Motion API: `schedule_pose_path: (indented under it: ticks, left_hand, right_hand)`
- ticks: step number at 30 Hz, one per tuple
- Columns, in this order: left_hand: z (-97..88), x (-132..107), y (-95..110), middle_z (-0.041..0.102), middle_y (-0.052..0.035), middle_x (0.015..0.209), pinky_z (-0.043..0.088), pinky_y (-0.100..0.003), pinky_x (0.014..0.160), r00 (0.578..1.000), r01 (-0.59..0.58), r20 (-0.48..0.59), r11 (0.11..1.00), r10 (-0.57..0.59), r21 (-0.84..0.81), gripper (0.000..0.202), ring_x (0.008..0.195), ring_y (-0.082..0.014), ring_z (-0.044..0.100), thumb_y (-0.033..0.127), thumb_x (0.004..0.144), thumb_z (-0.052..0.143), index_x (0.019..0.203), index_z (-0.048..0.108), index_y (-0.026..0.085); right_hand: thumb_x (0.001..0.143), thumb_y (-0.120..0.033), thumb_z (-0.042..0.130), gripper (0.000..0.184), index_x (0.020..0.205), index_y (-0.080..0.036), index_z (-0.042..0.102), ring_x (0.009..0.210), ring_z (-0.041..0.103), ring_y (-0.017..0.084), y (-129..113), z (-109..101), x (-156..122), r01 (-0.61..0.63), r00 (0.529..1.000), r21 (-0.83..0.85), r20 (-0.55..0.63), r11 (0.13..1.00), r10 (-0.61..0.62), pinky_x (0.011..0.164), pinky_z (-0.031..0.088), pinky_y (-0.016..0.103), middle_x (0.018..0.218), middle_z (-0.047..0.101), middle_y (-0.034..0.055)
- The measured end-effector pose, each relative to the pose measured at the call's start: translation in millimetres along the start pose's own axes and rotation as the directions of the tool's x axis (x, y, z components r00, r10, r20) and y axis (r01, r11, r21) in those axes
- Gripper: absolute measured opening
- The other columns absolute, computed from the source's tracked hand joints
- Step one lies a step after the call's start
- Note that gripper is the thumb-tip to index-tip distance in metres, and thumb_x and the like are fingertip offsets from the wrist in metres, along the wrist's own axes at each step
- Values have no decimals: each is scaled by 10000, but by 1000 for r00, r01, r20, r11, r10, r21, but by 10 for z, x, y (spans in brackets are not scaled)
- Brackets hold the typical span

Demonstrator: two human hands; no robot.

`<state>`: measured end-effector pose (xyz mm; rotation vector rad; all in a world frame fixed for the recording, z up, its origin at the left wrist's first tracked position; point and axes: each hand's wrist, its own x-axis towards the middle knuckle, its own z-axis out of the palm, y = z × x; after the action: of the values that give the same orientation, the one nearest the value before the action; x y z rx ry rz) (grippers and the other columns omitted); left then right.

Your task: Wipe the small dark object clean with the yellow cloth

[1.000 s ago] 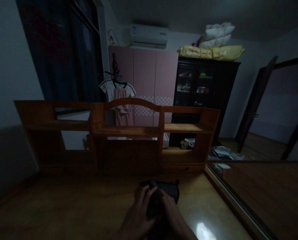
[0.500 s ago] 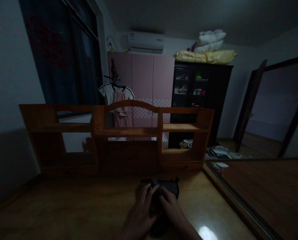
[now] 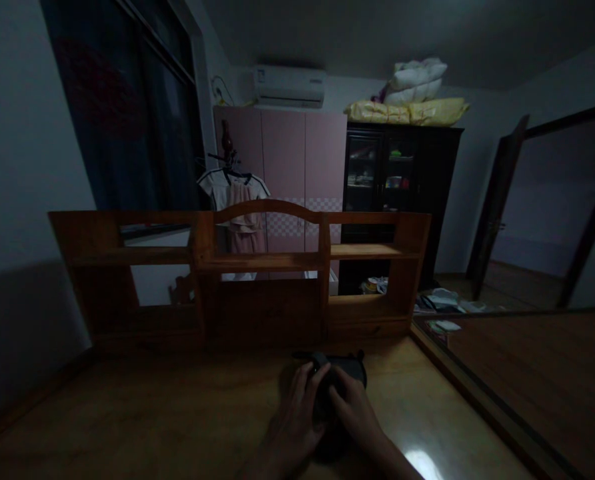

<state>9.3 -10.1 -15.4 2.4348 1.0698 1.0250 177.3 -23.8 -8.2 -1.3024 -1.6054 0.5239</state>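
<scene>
A small dark pouch-like object (image 3: pixel 347 369) lies on the wooden desk (image 3: pixel 152 420) near its middle front. My left hand (image 3: pixel 294 417) rests on the object's left side with fingers curled over it. Against its right side lies my right hand (image 3: pixel 354 410), fingers bent on the dark thing. Both hands meet over it; the dim light hides what exactly they grip.
A low wooden shelf unit (image 3: pixel 257 267) stands along the desk's back edge. The desk's right edge (image 3: pixel 457 380) drops to the floor. Behind are a pink wardrobe (image 3: pixel 297 173), a dark cabinet (image 3: pixel 397 193), hanging clothes (image 3: pixel 234 200) and an open door (image 3: pixel 497 200).
The view has shifted slightly, so the hands and dark object sit a bit further right and higher. The fingers keep working on the object; nothing is let go.
</scene>
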Motion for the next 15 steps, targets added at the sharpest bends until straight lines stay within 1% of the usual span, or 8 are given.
schedule_pose_path:
  ticks: [4, 7, 11, 15]
  left_hand:
    - [-19, -2, 7, 267, -54, 1478, 384, -468, 1088, 1000, -28, -2, 1000, 28, -6, 851, 1369, -277, 299, 118, 788, 664, 1467, 217, 371]
    - [-20, 4, 6, 272, -51, 1476, 369, -466, 1102, 999, -46, 2, 999, 46, -5, 892, 1373, -276, 296, 73, 760, 661, 1469, 211, 373]
    - [-4, -7, -4, 249, -42, 1486, 366, -459, 1106, 999, -37, 4, 999, 37, 17, 916, 1380, -275, 284, 32, 741, 656, 1466, 219, 383]
    - [-6, -33, -6, 224, -65, 1496, 360, -502, 1097, 997, -74, 30, 995, 72, 62, 907, 1393, -305, 238, 32, 759, 647, 1476, 210, 372]
  right_hand:
    - [831, -269, 526, 380, 1175, -183, 663, 944, 652, 303, 48, 25, -10, 7, 999, -17, -51, 1000, -8, 833, 514, 368, 1024, 712, 100]
    - [828, -279, 539, 367, 1158, -183, 669, 919, 659, 299, 42, 32, -18, 13, 997, -29, -74, 1000, -15, 805, 523, 356, 1009, 714, 100]
    - [839, -293, 542, 320, 1105, -183, 682, 857, 669, 283, -14, 12, -25, 37, 997, -43, -60, 998, -40, 739, 525, 319, 940, 723, 92]
    - [865, -290, 519, 272, 1065, -185, 671, 770, 676, 260, -18, -22, -23, 65, 997, -82, -33, 995, -68, 666, 498, 286, 865, 722, 85]
